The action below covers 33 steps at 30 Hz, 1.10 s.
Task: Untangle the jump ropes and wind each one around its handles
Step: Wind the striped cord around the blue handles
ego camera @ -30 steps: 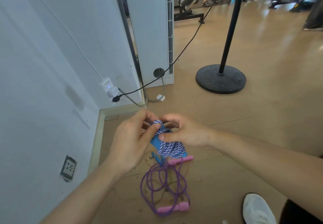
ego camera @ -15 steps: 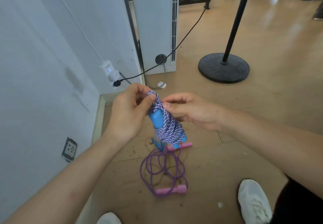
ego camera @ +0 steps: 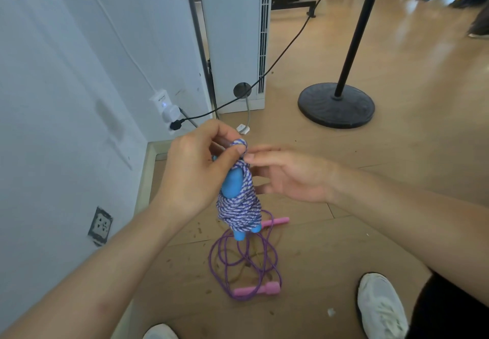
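Lying loose on the wooden floor (ego camera: 344,233), the purple cord jump rope with pink plastic handles (ego camera: 243,262) is unwound beneath the work; a dropped bundle could land in its coils and snag. Above it, the blue-and-white braided jump rope (ego camera: 239,206) is wound around its blue handles, held upright in mid-air. The left hand (ego camera: 195,172) pinches only the top loop (ego camera: 239,144); the right hand (ego camera: 288,177) is spread, fingers straight, gripping nothing, fingertips at the upper turns. An untucked end would likely let those turns spring off on release.
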Each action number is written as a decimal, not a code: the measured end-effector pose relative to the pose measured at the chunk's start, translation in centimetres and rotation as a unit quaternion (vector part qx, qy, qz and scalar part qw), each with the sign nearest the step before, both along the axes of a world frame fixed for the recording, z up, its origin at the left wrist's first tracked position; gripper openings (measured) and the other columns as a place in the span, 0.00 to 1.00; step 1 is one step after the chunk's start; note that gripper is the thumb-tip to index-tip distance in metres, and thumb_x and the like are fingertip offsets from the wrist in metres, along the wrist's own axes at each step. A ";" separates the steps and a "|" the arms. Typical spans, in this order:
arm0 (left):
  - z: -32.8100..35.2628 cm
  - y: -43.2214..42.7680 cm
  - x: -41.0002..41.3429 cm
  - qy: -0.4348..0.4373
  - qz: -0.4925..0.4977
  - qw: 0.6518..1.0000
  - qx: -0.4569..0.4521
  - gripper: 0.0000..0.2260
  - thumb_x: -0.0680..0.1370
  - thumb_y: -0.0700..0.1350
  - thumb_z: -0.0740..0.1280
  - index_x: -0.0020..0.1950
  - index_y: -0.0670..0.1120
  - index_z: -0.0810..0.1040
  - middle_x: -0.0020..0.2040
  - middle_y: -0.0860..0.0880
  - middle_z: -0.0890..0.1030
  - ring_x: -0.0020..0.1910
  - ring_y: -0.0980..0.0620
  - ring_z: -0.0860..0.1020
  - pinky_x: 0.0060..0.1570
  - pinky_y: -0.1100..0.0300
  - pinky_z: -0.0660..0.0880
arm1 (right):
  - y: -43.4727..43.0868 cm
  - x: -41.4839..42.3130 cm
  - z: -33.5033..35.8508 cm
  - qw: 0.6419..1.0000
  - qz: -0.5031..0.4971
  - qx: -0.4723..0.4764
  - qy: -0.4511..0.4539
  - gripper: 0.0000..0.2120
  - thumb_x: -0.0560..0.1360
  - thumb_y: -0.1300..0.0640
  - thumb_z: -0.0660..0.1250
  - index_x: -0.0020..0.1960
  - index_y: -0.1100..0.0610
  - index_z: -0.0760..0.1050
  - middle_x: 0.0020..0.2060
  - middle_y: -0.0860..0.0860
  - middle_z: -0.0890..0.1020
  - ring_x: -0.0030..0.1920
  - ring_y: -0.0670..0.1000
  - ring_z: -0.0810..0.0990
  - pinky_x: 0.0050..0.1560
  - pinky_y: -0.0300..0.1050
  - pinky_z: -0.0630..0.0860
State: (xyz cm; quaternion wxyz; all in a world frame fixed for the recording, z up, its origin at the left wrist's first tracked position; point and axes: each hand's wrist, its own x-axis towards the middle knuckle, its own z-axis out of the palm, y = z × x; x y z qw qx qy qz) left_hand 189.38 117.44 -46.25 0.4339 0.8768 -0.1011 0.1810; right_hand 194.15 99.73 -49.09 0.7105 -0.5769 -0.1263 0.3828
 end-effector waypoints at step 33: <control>-1.4 1.1 -1.1 0.149 -0.105 0.969 -0.166 0.13 0.66 0.41 0.77 0.44 0.43 0.75 0.51 0.48 0.84 0.45 0.50 0.81 0.51 0.50 0.79 | -0.5 0.5 3.1 0.989 -0.136 -0.013 -0.051 0.05 0.77 0.55 0.67 0.42 0.50 0.79 0.40 0.45 0.79 0.42 0.46 0.73 0.43 0.44 0.65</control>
